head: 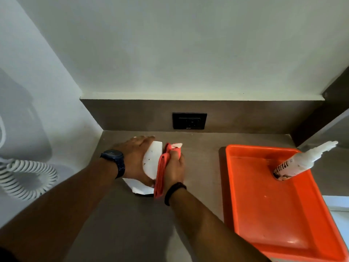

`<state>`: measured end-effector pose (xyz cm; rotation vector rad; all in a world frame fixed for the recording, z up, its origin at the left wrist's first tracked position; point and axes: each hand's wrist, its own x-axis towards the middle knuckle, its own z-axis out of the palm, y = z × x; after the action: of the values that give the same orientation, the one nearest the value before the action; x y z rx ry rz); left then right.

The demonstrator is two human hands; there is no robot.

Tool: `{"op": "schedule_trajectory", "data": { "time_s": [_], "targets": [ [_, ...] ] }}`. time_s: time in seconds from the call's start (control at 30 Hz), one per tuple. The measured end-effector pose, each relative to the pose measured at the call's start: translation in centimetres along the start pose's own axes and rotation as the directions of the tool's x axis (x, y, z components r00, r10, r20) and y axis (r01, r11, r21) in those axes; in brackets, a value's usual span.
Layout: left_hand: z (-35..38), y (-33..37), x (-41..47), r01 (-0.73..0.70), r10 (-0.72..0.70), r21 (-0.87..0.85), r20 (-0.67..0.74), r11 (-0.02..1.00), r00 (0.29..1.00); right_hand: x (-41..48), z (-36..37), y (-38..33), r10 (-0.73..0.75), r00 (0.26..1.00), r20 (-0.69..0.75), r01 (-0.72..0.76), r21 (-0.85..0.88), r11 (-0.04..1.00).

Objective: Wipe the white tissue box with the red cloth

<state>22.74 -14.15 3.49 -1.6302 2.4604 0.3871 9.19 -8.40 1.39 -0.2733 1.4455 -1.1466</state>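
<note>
White tissue box (151,161) on a brown countertop (132,224), near the back corner and just in front of a dark wall socket (189,121). The box is a smooth, matte white block with rounded edges; a few small dark specks mark its upper face, and its near lower corner shows below the hands. The left hand (135,157), fingers spread flat, lies over the box's left side and grasps it. The right hand (174,167) is clenched around a red cloth (161,171), a soft, folded fabric pressed against the box's right side and hanging in a narrow strip toward the counter. A dark watch (115,160) sits on the left wrist, a black band (173,192) on the right. To the right, well apart, an orange plastic tray (264,214), glossy and rectangular with raised walls, holds a white spray bottle (302,161) that looks tilted. At left, a white coiled cord (26,178) rests by the pale wall.
</note>
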Motion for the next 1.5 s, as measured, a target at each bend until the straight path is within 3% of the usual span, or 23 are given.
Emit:
{"op": "schedule_trajectory", "data": {
  "time_s": [0.1,0.2,0.27,0.33,0.4,0.47,0.5,0.57,0.63,0.77,0.87,0.93,1.07,1.23,1.4,1.5],
  "targets": [
    [-0.4,-1.0,-0.5,0.027,-0.024,-0.108,0.023,0.994,0.999,-0.5,0.9,-2.4,-0.182,0.983,0.027,0.177,0.131,0.975],
    [-0.5,-2.8,-1.8,0.109,-0.105,-0.203,0.032,0.973,0.994,-0.9,1.9,-3.9,-0.435,0.889,0.142,0.45,-0.097,0.888],
    [-0.3,-4.0,-2.4,0.106,-0.097,-0.136,0.071,0.985,0.993,-0.6,2.3,-3.7,-0.499,0.799,0.336,0.601,-0.396,0.694],
    [-0.5,-4.2,-2.7,-0.006,0.003,0.021,0.113,1.0,0.994,-0.2,2.5,-3.1,-0.419,0.745,0.519,0.654,-0.693,0.304],
    [-0.4,-3.6,-2.8,-0.18,0.18,0.048,-0.006,0.983,0.984,-0.2,2.6,-2.3,-0.406,0.684,0.606,0.643,-0.764,-0.058],
    [-0.1,-3.3,-3.2,-0.226,0.237,0.074,-0.222,0.971,0.946,-0.4,2.7,-1.8,-0.421,0.628,0.654,0.645,-0.741,-0.188],
    [-0.1,-3.3,-3.2,-0.211,0.218,0.054,-0.248,0.976,0.944,-0.3,2.7,-1.6,-0.429,0.595,0.68,0.658,-0.719,-0.225],
    [0.0,-3.5,-3.1,-0.164,0.145,-0.113,-0.166,0.98,0.975,0.0,2.5,-1.5,-0.428,0.542,0.723,0.675,-0.678,-0.29],
    [0.0,-3.8,-2.7,-0.126,0.116,-0.147,-0.074,0.981,0.991,0.6,2.1,-2.1,-0.393,0.554,0.734,0.678,-0.672,-0.299],
    [0.1,-4.3,-2.6,-0.069,0.058,-0.232,-0.055,0.97,0.997,1.0,2.4,-2.6,-0.389,0.649,0.654,0.647,-0.743,-0.169],
    [0.5,-4.6,-2.7,-0.058,0.053,-0.18,-0.033,0.982,0.998,0.0,2.6,-1.7,-0.408,0.571,0.713,0.702,-0.681,-0.208],
    [0.6,-4.6,-2.5,-0.042,0.039,-0.161,-0.02,0.986,0.999,0.6,1.9,-2.1,-0.391,0.56,0.73,0.715,-0.664,-0.217],
    [0.3,-4.2,-2.2,-0.029,0.031,-0.166,0.014,0.986,0.999,1.5,1.6,-2.9,-0.358,0.677,0.643,0.663,-0.744,-0.083],
    [0.8,-4.6,-2.3,0.04,-0.04,-0.049,0.012,0.998,0.999,0.2,1.9,-1.6,-0.405,0.562,0.721,0.711,-0.671,-0.21],
    [1.2,-4.6,-2.0,0.015,-0.02,-0.085,-0.05,0.996,0.999,1.2,1.0,-2.6,-0.374,0.68,0.63,0.67,-0.742,-0.031],
    [1.2,-4.3,-2.2,-0.011,0.007,-0.061,-0.069,0.998,0.998,0.7,0.9,-1.9,-0.408,0.639,0.652,0.716,-0.698,0.006]
  ]
}}
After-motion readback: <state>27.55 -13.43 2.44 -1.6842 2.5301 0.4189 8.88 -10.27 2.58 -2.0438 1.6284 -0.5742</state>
